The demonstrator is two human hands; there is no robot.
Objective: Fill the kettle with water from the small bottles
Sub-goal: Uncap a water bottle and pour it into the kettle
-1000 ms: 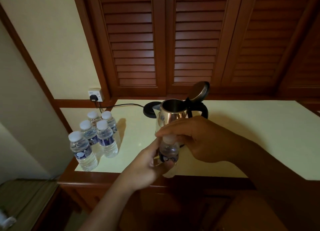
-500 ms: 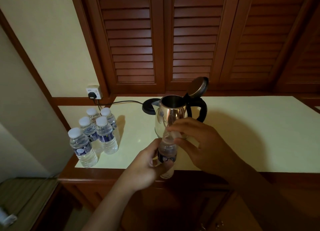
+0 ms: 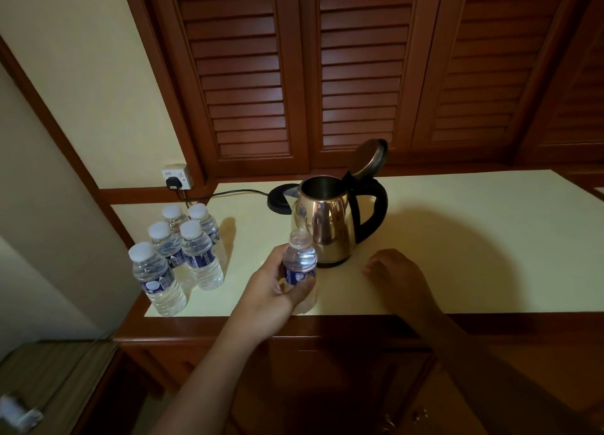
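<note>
My left hand grips a small water bottle upright over the counter's front edge; its neck is bare, with no cap on it. Just behind it stands the steel kettle with a black handle, off its base, its lid tipped up and open. My right hand rests on the counter to the right of the kettle, fingers curled under. The cap is out of sight, apparently inside those fingers. Several capped full bottles stand grouped at the left.
The black kettle base lies behind and left of the kettle, its cord running to a wall socket. The cream countertop stretches right. Louvred wooden doors rise behind; wooden drawers sit below the front edge.
My right hand twisted at the bottle's top, then came away to the right and down onto the counter. The bottle's neck is now uncapped. The view shifted slightly downward.
</note>
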